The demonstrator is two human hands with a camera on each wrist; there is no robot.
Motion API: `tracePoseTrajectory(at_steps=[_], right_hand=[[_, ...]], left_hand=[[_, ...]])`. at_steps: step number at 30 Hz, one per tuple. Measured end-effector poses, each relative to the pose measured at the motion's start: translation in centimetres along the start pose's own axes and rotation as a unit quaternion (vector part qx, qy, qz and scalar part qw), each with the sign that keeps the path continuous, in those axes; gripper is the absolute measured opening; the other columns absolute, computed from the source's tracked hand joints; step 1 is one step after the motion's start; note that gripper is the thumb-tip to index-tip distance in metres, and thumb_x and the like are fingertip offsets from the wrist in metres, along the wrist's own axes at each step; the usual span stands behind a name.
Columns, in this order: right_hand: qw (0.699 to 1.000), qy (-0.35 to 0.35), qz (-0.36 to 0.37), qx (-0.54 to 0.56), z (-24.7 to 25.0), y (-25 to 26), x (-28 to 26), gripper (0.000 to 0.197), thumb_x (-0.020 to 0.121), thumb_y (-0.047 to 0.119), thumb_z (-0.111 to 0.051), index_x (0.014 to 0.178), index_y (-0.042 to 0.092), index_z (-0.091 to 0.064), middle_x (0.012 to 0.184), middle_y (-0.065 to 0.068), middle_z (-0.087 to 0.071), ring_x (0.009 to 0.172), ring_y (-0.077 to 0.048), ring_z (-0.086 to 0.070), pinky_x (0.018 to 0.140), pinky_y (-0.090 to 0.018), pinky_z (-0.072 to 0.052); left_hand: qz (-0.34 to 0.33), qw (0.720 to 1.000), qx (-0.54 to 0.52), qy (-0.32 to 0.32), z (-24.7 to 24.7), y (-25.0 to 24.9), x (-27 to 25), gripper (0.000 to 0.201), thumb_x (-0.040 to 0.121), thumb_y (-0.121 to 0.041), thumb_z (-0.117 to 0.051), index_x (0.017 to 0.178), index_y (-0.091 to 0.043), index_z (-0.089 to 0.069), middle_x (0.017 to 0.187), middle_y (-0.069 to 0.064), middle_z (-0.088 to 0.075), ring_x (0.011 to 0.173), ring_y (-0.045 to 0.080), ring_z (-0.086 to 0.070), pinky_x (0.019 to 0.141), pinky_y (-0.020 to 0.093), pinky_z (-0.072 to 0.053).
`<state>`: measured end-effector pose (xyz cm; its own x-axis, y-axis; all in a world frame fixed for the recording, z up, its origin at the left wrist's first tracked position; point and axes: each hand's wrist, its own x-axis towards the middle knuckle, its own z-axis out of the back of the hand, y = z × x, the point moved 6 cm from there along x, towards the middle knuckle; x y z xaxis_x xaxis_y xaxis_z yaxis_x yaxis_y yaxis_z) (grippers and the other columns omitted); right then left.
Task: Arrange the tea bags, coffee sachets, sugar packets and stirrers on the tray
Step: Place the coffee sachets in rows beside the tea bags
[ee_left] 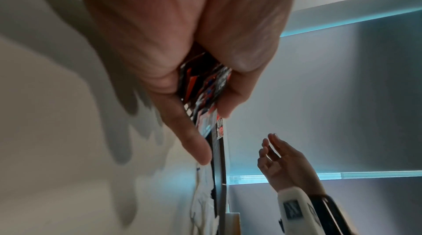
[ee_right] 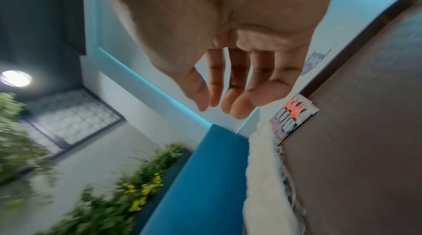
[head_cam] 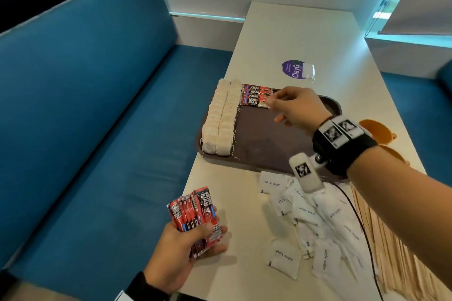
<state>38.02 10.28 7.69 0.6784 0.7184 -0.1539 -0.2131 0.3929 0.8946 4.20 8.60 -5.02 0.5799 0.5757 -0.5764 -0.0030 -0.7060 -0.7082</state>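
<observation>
A brown tray (head_cam: 269,144) holds two columns of white tea bags (head_cam: 220,117) on its left side. Beside them at the far end lie several red coffee sachets (head_cam: 255,95). My right hand (head_cam: 276,105) hovers at the right end of those sachets with its fingers straight and relaxed, holding nothing (ee_right: 228,85). In the right wrist view the sachets (ee_right: 292,116) and tea bags (ee_right: 262,166) lie just beyond the fingertips. My left hand (head_cam: 195,249) grips a bunch of red coffee sachets (head_cam: 193,212) near the table's front left edge. White sugar packets (head_cam: 305,212) and wooden stirrers (head_cam: 391,239) lie loose on the table.
A purple round sticker (head_cam: 293,69) with one tea bag (head_cam: 308,71) on it lies beyond the tray. An orange object (head_cam: 381,134) sits right of the tray. A black cable (head_cam: 362,227) crosses the sugar packets. A blue bench (head_cam: 97,105) runs along the left.
</observation>
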Motion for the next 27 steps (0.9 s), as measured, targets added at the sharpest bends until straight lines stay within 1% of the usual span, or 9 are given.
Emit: tracePoseTrajectory(at_steps=[3, 6, 12, 15, 19, 21, 23, 25, 27], right_hand=[[0.998, 0.055, 0.019, 0.038, -0.7, 0.6, -6.5, 0.009, 0.092, 0.019, -0.074, 0.096, 0.012, -0.073, 0.085, -0.005, -0.072, 0.06, -0.015, -0.066, 0.054, -0.026, -0.049], [0.993, 0.099, 0.011, 0.071, -1.8, -0.1, -12.4, 0.003, 0.09, 0.016, -0.077, 0.093, 0.016, -0.075, 0.083, -0.004, -0.073, 0.064, -0.018, -0.066, 0.056, -0.031, -0.05], [0.978, 0.14, -0.022, 0.152, -4.7, -3.4, -21.1, 0.024, 0.086, 0.018, -0.081, 0.108, 0.018, -0.073, 0.09, -0.007, -0.074, 0.063, -0.023, -0.064, 0.053, -0.033, -0.049], [0.967, 0.164, -0.048, 0.188, -5.5, -5.1, -23.2, 0.031, 0.085, 0.017, -0.081, 0.114, 0.019, -0.072, 0.093, -0.013, -0.075, 0.061, -0.026, -0.063, 0.051, -0.032, -0.049], [0.961, 0.158, -0.044, 0.222, -5.2, -6.5, -24.8, 0.022, 0.086, -0.001, -0.077, 0.106, 0.007, -0.073, 0.081, -0.015, -0.069, 0.06, -0.029, -0.062, 0.053, -0.035, -0.05], [0.951, 0.147, -0.032, 0.27, -4.4, -6.5, -25.1, 0.019, 0.085, -0.012, -0.071, 0.102, -0.004, -0.069, 0.085, -0.024, -0.069, 0.065, -0.034, -0.066, 0.058, -0.038, -0.055], [0.94, 0.145, -0.01, 0.308, -3.5, -6.2, -25.4, 0.019, 0.083, -0.025, -0.06, 0.096, -0.011, -0.063, 0.094, -0.033, -0.069, 0.075, -0.041, -0.069, 0.069, -0.041, -0.06], [0.936, 0.145, 0.01, 0.322, -2.8, -6.0, -25.7, 0.027, 0.08, -0.033, -0.052, 0.086, -0.009, -0.061, 0.099, -0.033, -0.07, 0.084, -0.045, -0.069, 0.076, -0.044, -0.061], [0.933, 0.154, 0.025, 0.323, -2.8, -5.9, -26.0, 0.031, 0.078, -0.035, -0.051, 0.078, -0.005, -0.059, 0.1, -0.031, -0.071, 0.088, -0.045, -0.07, 0.078, -0.043, -0.061]], left_hand=[[-0.018, 1.0, 0.001, 0.016, -0.9, -0.4, -1.4, 0.037, 0.077, 0.002, -0.072, 0.114, 0.004, -0.066, 0.108, 0.031, -0.07, 0.098, 0.047, -0.071, 0.067, 0.05, -0.062], [-0.04, 0.998, 0.007, 0.045, -1.9, -0.9, -3.0, 0.037, 0.078, 0.0, -0.073, 0.114, 0.001, -0.066, 0.102, 0.025, -0.072, 0.088, 0.039, -0.073, 0.063, 0.045, -0.062], [-0.064, 0.992, 0.075, 0.075, -3.6, -0.8, -5.6, 0.041, 0.072, -0.008, -0.086, 0.11, -0.005, -0.072, 0.109, 0.027, -0.072, 0.088, 0.035, -0.072, 0.059, 0.036, -0.058], [-0.066, 0.987, 0.11, 0.099, -4.1, -0.1, -6.5, 0.04, 0.072, -0.01, -0.085, 0.11, -0.009, -0.073, 0.107, 0.025, -0.073, 0.088, 0.033, -0.072, 0.055, 0.033, -0.056], [-0.057, 0.984, 0.134, 0.106, -4.8, 0.9, -7.6, 0.039, 0.076, -0.019, -0.089, 0.108, -0.006, -0.071, 0.095, 0.02, -0.073, 0.075, 0.027, -0.069, 0.051, 0.031, -0.053], [-0.042, 0.99, 0.107, 0.088, -4.9, 1.5, -7.9, 0.032, 0.08, -0.033, -0.08, 0.101, -0.009, -0.074, 0.083, 0.017, -0.066, 0.067, 0.024, -0.062, 0.049, 0.031, -0.05], [-0.015, 0.996, 0.048, 0.076, -4.7, 2.1, -8.0, 0.039, 0.085, -0.042, -0.07, 0.103, -0.007, -0.073, 0.08, 0.014, -0.058, 0.066, 0.025, -0.059, 0.05, 0.032, -0.048], [0.003, 0.997, 0.008, 0.075, -4.7, 2.5, -8.2, 0.049, 0.09, -0.045, -0.065, 0.111, -0.001, -0.068, 0.083, 0.014, -0.058, 0.066, 0.027, -0.058, 0.051, 0.034, -0.048], [0.004, 0.996, -0.013, 0.087, -4.8, 2.6, -8.3, 0.045, 0.091, -0.041, -0.069, 0.11, 0.0, -0.068, 0.086, 0.016, -0.06, 0.066, 0.028, -0.059, 0.052, 0.034, -0.049]])
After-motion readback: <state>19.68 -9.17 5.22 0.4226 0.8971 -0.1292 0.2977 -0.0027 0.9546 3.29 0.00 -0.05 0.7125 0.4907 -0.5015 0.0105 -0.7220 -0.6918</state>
